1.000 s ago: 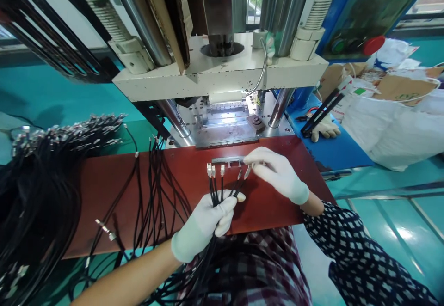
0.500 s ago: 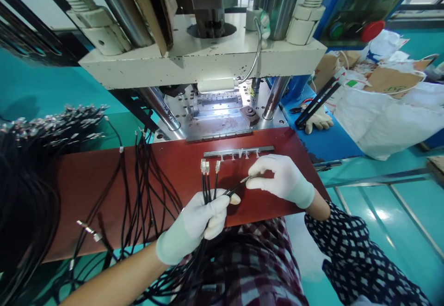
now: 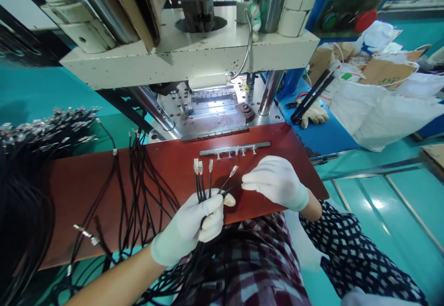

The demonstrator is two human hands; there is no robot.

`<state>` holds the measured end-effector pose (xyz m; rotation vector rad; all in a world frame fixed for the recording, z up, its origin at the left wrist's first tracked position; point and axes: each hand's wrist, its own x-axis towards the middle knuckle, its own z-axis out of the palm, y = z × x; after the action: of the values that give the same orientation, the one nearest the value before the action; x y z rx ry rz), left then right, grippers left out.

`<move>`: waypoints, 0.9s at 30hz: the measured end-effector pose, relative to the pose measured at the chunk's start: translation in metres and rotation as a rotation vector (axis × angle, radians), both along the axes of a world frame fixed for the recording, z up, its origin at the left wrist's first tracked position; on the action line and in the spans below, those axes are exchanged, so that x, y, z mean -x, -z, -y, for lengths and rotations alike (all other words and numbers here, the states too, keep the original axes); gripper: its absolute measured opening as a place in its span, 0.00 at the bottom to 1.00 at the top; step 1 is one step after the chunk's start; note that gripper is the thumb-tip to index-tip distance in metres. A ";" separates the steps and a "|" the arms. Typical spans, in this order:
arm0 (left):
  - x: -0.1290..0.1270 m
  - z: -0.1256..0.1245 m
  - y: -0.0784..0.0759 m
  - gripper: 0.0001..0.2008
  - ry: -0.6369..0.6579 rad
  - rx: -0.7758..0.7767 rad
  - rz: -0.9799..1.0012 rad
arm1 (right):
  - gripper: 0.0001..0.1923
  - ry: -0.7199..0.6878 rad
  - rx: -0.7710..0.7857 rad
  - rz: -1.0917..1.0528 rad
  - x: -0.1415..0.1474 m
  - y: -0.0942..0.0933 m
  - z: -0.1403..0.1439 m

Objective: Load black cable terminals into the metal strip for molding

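Note:
My left hand, in a white glove, is closed around several black cables above the red-brown board. Metal terminals at their tips stick up, fanned apart. One cable leans right, its terminal free of both hands. My right hand, gloved too, pinches the end of another cable that runs out of the left hand; its tip is hidden by the fingers. Beyond the hands lies a grey metal bar with small pale pieces along its near edge.
A press stands behind the board, its lit metal die under the cream plate. To the left lie bundled black cables and a pile of terminal ends. White bags and a spare glove are at the right.
One cable has come away from my right fingers and now stands apart with its terminal showing. The right hand stays pinched on another cable. The view has shifted slightly.

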<state>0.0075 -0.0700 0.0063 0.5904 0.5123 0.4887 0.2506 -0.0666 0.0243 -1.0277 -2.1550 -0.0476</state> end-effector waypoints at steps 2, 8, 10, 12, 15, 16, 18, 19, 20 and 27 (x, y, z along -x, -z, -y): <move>0.000 -0.004 0.001 0.13 0.073 0.069 0.103 | 0.06 0.009 -0.074 0.024 0.002 0.001 0.003; 0.000 -0.011 0.008 0.13 0.196 0.241 0.237 | 0.07 0.034 -0.006 -0.163 0.014 0.008 0.010; 0.000 -0.009 0.008 0.13 0.177 0.232 0.218 | 0.06 0.030 0.123 -0.290 0.012 0.011 0.013; 0.001 -0.008 0.003 0.13 0.122 0.174 0.140 | 0.06 0.077 0.294 -0.443 0.005 0.011 0.015; 0.005 -0.018 -0.012 0.13 -0.077 -0.142 -0.191 | 0.12 0.202 0.470 -0.525 -0.011 0.008 0.004; 0.007 -0.026 -0.017 0.13 -0.177 -0.323 -0.362 | 0.14 0.241 0.478 -0.480 -0.015 0.007 -0.003; 0.010 -0.048 -0.020 0.13 -0.373 -0.710 -0.709 | 0.15 0.324 0.468 -0.294 -0.017 0.007 -0.024; 0.011 -0.061 -0.017 0.13 -0.438 -0.870 -0.852 | 0.15 0.361 0.464 -0.188 -0.015 0.008 -0.036; 0.011 -0.073 -0.012 0.12 -0.459 -0.988 -0.955 | 0.14 0.386 0.480 -0.091 -0.013 0.011 -0.047; 0.011 -0.117 0.038 0.17 -0.351 -1.181 -1.164 | 0.11 0.104 0.683 -0.440 0.002 0.035 -0.078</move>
<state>-0.0035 0.0469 -0.0319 1.9819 1.4627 0.7444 0.2483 0.0110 -0.0105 -1.3655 -1.7264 0.8376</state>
